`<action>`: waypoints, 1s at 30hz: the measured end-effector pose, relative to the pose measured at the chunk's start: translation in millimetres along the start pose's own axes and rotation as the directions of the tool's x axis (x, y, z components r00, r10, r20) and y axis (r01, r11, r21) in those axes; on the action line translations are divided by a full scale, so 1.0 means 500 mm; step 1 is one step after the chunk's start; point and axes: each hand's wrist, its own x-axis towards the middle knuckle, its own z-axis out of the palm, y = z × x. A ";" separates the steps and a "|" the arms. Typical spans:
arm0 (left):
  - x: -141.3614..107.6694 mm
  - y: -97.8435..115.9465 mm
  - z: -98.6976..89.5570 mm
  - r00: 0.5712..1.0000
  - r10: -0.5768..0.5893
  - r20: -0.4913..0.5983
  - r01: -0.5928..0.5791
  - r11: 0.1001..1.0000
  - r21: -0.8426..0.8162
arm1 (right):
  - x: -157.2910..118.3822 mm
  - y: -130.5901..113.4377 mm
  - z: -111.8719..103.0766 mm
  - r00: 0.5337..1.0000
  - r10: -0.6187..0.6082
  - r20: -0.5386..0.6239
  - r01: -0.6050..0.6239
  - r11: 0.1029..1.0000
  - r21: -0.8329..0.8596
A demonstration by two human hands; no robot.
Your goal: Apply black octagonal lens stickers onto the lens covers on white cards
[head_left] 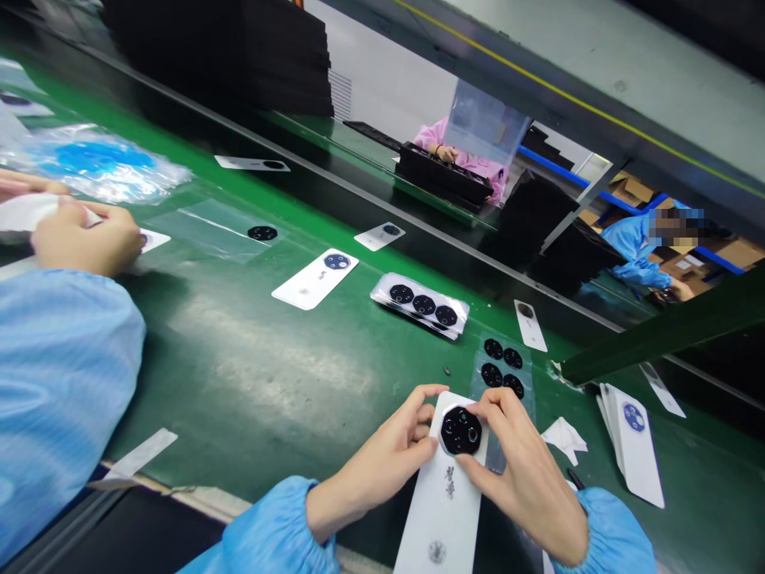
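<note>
At the table's [251, 414] near edge, left hand [379, 466] holds a white phone back panel [445, 510]; right hand [523, 462] pinches its lens cover [460, 431].

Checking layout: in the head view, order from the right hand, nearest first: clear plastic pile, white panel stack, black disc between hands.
1. Black disc, touching the right hand.
2. White panel stack, right side.
3. Clear plastic pile, far left.

There's your long white panel [412, 522], slanting away from you, its left edge at your left hand [386, 466], dark lettering [449, 482] just below the grip, a round grey emblem [437, 552] lower still. And right between your right hand's [526, 470] thumb and forefinger, the glossy black disc [460, 430], ringed with lens circles, lies face up over the panel's far end!
</note>
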 end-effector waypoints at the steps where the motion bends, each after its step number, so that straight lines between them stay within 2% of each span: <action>1: -0.001 0.000 0.000 1.000 -0.003 -0.001 0.003 1.000 0.003 | 0.000 0.000 0.000 1.000 0.000 -0.002 0.000 1.000 -0.006; 8: 0.003 0.004 0.001 1.000 0.000 -0.012 0.000 1.000 0.011 | 0.005 -0.003 0.000 0.999 -0.023 -0.022 0.022 0.999 -0.044; 20: -0.001 -0.004 -0.001 1.000 0.004 -0.010 -0.004 0.999 0.045 | 0.009 -0.007 -0.008 1.000 -0.018 0.016 0.020 0.994 -0.103; 30: -0.007 0.002 0.002 0.999 -0.028 -0.025 0.030 0.997 0.077 | 0.010 -0.010 0.001 1.000 -0.015 -0.007 0.013 0.968 -0.250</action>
